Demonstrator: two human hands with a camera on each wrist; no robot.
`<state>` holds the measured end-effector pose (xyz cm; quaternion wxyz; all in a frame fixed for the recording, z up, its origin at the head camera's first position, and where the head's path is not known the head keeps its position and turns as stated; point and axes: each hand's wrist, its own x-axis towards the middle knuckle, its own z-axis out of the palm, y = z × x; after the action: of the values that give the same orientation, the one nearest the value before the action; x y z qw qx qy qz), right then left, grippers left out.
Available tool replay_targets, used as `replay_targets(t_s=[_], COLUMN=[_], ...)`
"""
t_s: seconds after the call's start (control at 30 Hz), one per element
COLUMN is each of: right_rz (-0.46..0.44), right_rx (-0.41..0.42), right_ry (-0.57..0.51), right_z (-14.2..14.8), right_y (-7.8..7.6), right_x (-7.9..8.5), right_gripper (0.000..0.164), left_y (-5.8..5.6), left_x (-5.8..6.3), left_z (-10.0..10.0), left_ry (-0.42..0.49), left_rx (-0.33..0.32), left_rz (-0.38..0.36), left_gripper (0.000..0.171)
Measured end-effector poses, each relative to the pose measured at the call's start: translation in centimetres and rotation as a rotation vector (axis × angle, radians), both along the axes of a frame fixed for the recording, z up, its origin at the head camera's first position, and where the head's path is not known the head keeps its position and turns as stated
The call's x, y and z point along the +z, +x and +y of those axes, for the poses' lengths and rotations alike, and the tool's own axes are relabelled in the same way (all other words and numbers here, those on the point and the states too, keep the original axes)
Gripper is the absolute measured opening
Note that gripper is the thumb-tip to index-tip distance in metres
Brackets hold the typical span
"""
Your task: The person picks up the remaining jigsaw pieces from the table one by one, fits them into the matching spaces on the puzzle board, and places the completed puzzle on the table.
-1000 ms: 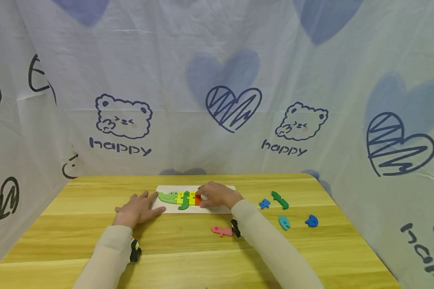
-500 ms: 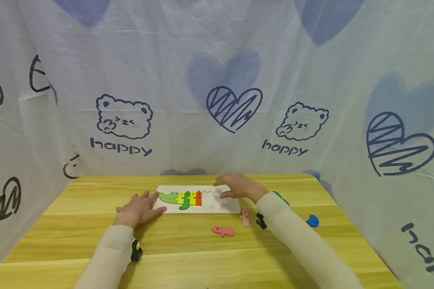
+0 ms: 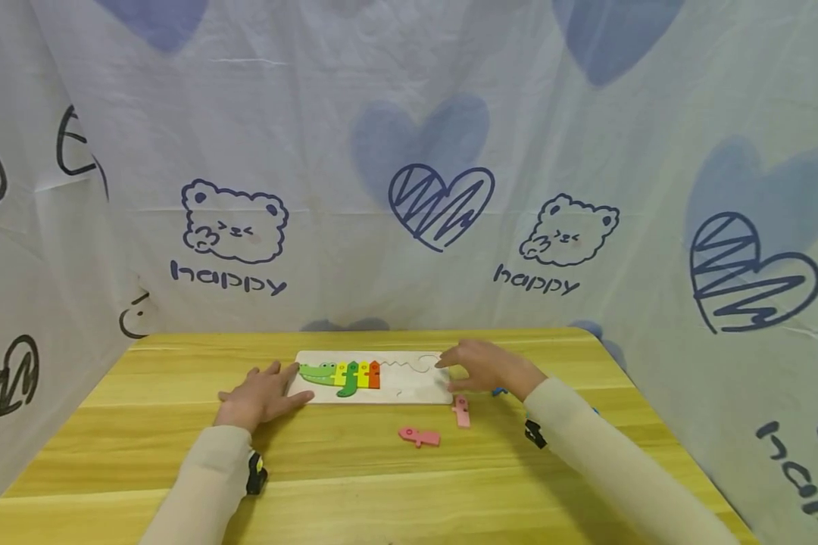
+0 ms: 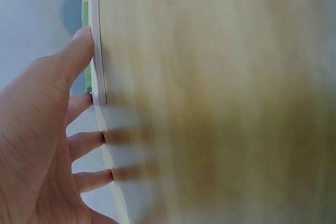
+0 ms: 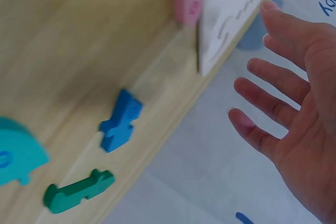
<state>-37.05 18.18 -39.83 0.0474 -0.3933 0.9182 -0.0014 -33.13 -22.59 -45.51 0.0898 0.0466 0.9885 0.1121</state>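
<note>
A white puzzle board (image 3: 409,386) lies near the table's far edge. Set in its left part are a green crocodile head (image 3: 318,372), a green leg piece (image 3: 347,386), yellow pieces and an orange piece (image 3: 375,374); the right part shows only a drawn outline. My left hand (image 3: 259,397) rests at the board's left end with fingers spread. In the left wrist view the thumb (image 4: 79,51) touches the board's edge. Holding nothing, my right hand (image 3: 487,367) hovers at the board's right end, fingers loosely bent and apart.
Two pink pieces (image 3: 419,437) (image 3: 461,411) lie in front of the board. Toward the right, the right wrist view shows a blue piece (image 5: 119,120), a dark green piece (image 5: 79,191) and a teal piece (image 5: 20,151). A printed cloth (image 3: 341,227) hangs behind the table.
My right hand has left the orange piece and moved right, past the board's right part. The second pink piece and the drawn outline came into view. My left hand stays put.
</note>
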Motion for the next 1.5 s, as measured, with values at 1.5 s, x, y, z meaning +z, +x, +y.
replay_targets(t_s=[1.5], right_rz=[-0.009], right_rx=[0.08], right_ry=[-0.028], right_z=[2.4], right_y=[2.3], right_x=[-3.3], right_gripper=[0.039], left_y=[-0.3], left_x=[0.1], left_z=[0.3], left_ry=[-0.02], left_rx=[0.003], left_rz=[-0.019], left_gripper=[0.091])
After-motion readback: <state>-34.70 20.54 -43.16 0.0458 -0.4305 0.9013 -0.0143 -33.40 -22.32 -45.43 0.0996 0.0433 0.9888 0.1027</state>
